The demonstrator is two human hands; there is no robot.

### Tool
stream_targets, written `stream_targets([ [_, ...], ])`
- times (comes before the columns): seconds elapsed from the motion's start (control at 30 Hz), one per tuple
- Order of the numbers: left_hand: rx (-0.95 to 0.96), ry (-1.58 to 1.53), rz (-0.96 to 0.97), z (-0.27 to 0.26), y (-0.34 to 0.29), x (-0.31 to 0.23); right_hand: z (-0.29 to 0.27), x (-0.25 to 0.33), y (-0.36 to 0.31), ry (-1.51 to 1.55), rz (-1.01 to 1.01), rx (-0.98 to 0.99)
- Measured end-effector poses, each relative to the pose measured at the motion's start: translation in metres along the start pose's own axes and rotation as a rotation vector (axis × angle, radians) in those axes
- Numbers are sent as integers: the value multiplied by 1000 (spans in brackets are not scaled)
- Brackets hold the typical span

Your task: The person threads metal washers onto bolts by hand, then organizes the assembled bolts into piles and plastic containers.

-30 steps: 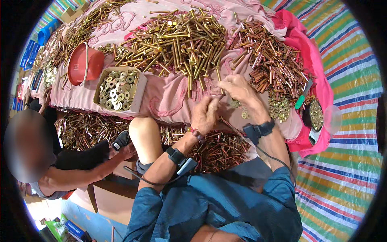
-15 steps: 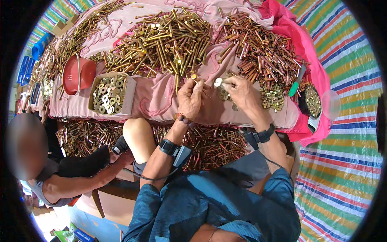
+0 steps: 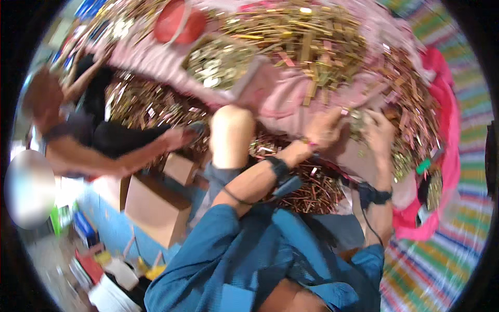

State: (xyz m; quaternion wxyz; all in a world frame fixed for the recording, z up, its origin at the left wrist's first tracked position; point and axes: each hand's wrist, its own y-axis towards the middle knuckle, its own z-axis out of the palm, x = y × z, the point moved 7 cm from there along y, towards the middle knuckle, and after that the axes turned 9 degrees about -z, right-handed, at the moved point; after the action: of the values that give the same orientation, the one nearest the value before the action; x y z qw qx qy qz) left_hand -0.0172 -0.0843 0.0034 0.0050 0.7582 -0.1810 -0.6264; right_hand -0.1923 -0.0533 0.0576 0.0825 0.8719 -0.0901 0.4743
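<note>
Motion blur smears this view. My left hand [image 3: 325, 129] is closed over the near edge of the pink cloth, and a small bright end of a bolt [image 3: 344, 112] shows at its fingertips. Just right of it is my right hand [image 3: 380, 132], fingers bent down beside a small pile of washers [image 3: 357, 120]; whether they grip anything is lost in the blur. Beyond both hands lies a large heap of gold-coloured bolts [image 3: 306, 44]. Reddish metal sleeves [image 3: 418, 99] are heaped to the right, and small nuts [image 3: 401, 164] lie below them.
An open box of washers [image 3: 218, 62] and a red bucket [image 3: 181, 23] stand to the left. A green-handled tool [image 3: 423, 166] and a dark bowl of small parts [image 3: 434, 190] sit at right. Another person's arm [image 3: 130, 161] reaches in from the left, near cardboard boxes [image 3: 156, 208].
The whole view has swung, shifting the cloth and heaps rightward in the picture. My right hand's fingers, which showed shiny washers before, are now bent down beside the small washer pile.
</note>
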Motion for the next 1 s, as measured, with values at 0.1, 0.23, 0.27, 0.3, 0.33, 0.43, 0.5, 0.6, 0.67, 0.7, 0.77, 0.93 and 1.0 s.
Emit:
stream_targets([
  [0.1,-24,-58,61,0,-1,-20,-16,-12,-3,408,15,-84],
  [0.23,-5,14,74,-7,-8,-16,4,9,-9,672,41,7],
  [0.27,61,19,56,-4,-9,-17,6,11,-11,670,38,22],
  [0.3,45,21,53,-6,-10,-17,9,12,-13,672,40,40],
  [0.33,15,8,95,-7,-11,-20,13,13,-15,674,42,56],
  [0.43,-38,8,113,-7,-11,-15,24,11,-14,655,43,74],
  [0.5,-37,-16,118,-8,-12,-15,25,6,-16,647,48,90],
  [0.6,22,-45,112,-6,-10,-20,16,0,-15,658,39,19],
  [0.67,-22,-107,173,-6,-11,-23,14,0,-17,647,38,7],
  [0.7,-15,-118,182,-3,-10,-24,8,2,-18,633,39,-32],
  [0.77,151,90,105,14,-5,-17,5,10,-21,626,-6,-54],
  [0.93,160,172,33,3,-9,3,29,31,-23,533,6,-22],
  [1.0,71,57,80,-8,-12,-4,34,27,-22,632,6,3],
])
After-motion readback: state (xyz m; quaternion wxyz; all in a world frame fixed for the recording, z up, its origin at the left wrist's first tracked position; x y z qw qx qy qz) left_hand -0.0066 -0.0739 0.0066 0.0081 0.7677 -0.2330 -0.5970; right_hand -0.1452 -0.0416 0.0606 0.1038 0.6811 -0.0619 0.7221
